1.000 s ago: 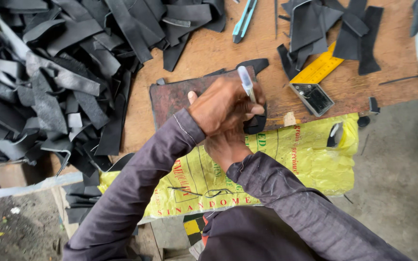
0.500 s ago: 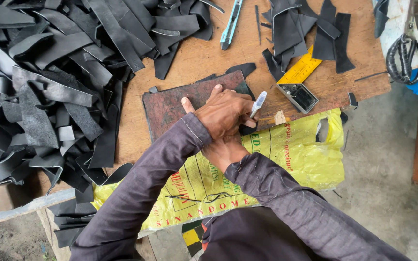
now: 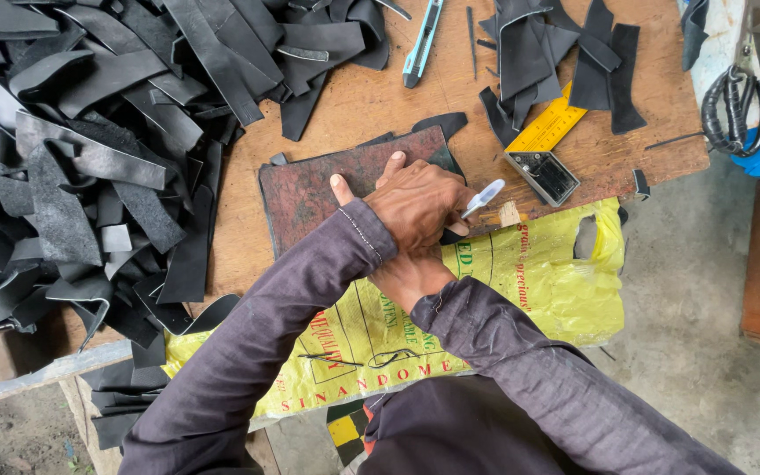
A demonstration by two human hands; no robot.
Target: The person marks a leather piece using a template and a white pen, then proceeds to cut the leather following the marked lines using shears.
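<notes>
Wooden bench [image 3: 345, 114] carries black strips heaped at the left [image 3: 72, 149]. Left hand [image 3: 415, 207] presses flat, fingers spread, on a dark cutting slab [image 3: 310, 189]; right hand [image 3: 411, 277], beneath it, is closed around a pale-handled knife [image 3: 484, 197] near the slab's right edge.

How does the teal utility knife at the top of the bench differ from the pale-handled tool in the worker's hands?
The teal utility knife lies untouched on bare wood, far from the hands; the pale-handled tool is gripped, only its end showing. The knife is long and teal; the tool's visible part is short and whitish. Both are slim hand tools.
</notes>
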